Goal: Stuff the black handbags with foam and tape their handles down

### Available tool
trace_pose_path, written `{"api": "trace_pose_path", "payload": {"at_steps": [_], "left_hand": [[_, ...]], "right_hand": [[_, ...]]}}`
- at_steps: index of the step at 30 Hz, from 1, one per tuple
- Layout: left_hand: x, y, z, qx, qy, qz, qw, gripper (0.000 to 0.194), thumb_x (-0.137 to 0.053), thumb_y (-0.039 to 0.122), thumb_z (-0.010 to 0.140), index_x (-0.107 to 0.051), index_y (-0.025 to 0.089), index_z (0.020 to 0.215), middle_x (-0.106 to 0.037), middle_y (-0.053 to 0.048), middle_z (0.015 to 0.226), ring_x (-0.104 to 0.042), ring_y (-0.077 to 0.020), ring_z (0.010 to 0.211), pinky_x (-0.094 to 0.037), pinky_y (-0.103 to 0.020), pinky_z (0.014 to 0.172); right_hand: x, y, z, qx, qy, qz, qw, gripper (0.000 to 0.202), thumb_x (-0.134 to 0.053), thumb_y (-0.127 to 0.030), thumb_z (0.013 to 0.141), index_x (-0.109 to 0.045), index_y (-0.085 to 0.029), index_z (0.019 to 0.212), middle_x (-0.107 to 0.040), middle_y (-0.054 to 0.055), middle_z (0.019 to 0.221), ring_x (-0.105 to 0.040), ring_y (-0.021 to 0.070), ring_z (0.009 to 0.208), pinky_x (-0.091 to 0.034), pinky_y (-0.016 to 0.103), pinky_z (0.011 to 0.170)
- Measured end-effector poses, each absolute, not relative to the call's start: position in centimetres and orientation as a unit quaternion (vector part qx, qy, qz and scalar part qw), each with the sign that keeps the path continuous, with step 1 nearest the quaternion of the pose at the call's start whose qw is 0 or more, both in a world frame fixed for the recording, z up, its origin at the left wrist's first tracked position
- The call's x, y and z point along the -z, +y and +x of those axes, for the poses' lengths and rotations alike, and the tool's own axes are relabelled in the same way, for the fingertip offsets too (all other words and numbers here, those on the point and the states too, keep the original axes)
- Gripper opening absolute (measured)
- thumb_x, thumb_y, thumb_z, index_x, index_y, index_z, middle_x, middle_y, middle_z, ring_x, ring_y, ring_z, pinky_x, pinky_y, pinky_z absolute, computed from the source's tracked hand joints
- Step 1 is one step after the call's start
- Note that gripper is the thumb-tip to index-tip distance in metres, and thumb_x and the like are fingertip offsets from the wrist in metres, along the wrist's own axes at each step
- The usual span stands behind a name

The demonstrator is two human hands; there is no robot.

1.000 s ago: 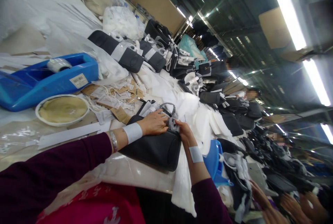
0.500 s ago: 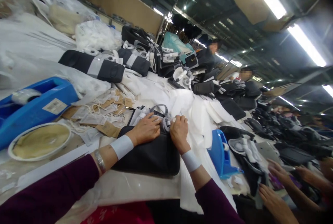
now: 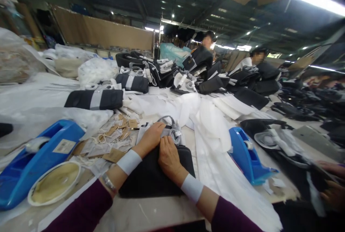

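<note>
A black bag [image 3: 147,183] lies on the worktable in front of me. Along its far edge are grey wrapping and a wrapped strap or handle [image 3: 176,136], with a thin loop rising behind. My left hand [image 3: 152,135] rests over that edge, fingers curled down and pressed together. Right beside it, my right hand [image 3: 168,154] lies on the bag, its fingers bent and close to the left fingertips. Whatever the fingers pinch is hidden beneath them. Paper tags with white strings [image 3: 114,135] are heaped left of the bag.
Blue tape dispensers stand at left [image 3: 51,153] and right [image 3: 246,156]. A round tub [image 3: 55,183] of yellowish material sits at lower left. White foam sheets [image 3: 212,131] spread to the right. Black bags [image 3: 94,99] are piled behind. A co-worker's hands [image 3: 332,185] show at far right.
My right hand has moved left from the wrapped strap to beside my left hand, uncovering the strap. The view has levelled and shifted. The co-worker's hands have moved toward the right edge.
</note>
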State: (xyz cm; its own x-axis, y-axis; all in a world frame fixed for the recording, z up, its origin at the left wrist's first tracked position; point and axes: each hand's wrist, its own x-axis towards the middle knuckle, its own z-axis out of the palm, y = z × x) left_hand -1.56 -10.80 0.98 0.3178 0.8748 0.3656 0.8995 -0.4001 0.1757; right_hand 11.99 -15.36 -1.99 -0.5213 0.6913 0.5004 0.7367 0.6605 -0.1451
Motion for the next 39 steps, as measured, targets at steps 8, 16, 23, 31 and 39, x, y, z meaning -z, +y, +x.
{"api": "trace_pose_path", "payload": {"at_steps": [8,16,23,31,39], "left_hand": [[-0.3,-5.4,0.1,0.068,-0.522,-0.849,0.045,0.030,-0.039,0.003,0.088,-0.066,0.011,0.100,-0.069,-0.013,0.102,-0.063,-0.0217,0.097,-0.050,-0.035,0.087],[0.4,-3.7,0.9,0.017,-0.524,-0.848,0.074,0.018,-0.056,0.028,0.095,-0.064,0.012,0.094,-0.067,-0.004,0.089,-0.065,-0.0161,0.085,-0.054,-0.037,0.082],[0.4,-2.6,-0.1,0.009,-0.552,-0.832,0.056,0.023,-0.055,0.032,0.096,-0.063,0.012,0.099,-0.067,-0.004,0.090,-0.065,-0.0151,0.080,-0.056,-0.034,0.076],[0.3,-0.4,-0.1,-0.038,-0.604,-0.795,-0.037,0.024,-0.058,0.033,0.094,-0.063,0.013,0.105,-0.066,-0.007,0.107,-0.064,-0.0190,0.097,-0.055,-0.041,0.087],[-0.9,-0.8,0.8,-0.017,-0.650,-0.757,-0.061,0.024,-0.056,0.035,0.095,-0.064,0.014,0.104,-0.066,-0.008,0.109,-0.064,-0.0192,0.100,-0.053,-0.041,0.091]], "right_hand": [[1.8,-15.5,12.1,0.040,-0.865,-0.420,0.273,0.019,-0.047,-0.003,0.080,-0.061,-0.012,0.089,-0.058,0.013,0.093,-0.049,0.0253,0.089,-0.045,0.038,0.083],[1.4,-15.7,12.2,0.052,-0.875,-0.413,0.248,0.013,-0.053,-0.007,0.077,-0.060,-0.015,0.084,-0.061,0.010,0.086,-0.050,0.0228,0.080,-0.042,0.034,0.069],[0.6,-15.0,12.4,0.054,-0.890,-0.397,0.218,0.009,-0.055,-0.012,0.076,-0.059,-0.016,0.083,-0.061,0.008,0.085,-0.052,0.0219,0.078,-0.039,0.033,0.066],[0.7,-13.5,12.4,0.033,-0.901,-0.380,0.204,0.010,-0.052,-0.013,0.079,-0.059,-0.015,0.086,-0.062,0.010,0.090,-0.053,0.0227,0.082,-0.039,0.033,0.069],[0.8,-13.6,12.5,0.027,-0.901,-0.372,0.221,0.011,-0.051,-0.014,0.081,-0.060,-0.014,0.087,-0.061,0.009,0.089,-0.053,0.0236,0.081,-0.040,0.034,0.066]]}}
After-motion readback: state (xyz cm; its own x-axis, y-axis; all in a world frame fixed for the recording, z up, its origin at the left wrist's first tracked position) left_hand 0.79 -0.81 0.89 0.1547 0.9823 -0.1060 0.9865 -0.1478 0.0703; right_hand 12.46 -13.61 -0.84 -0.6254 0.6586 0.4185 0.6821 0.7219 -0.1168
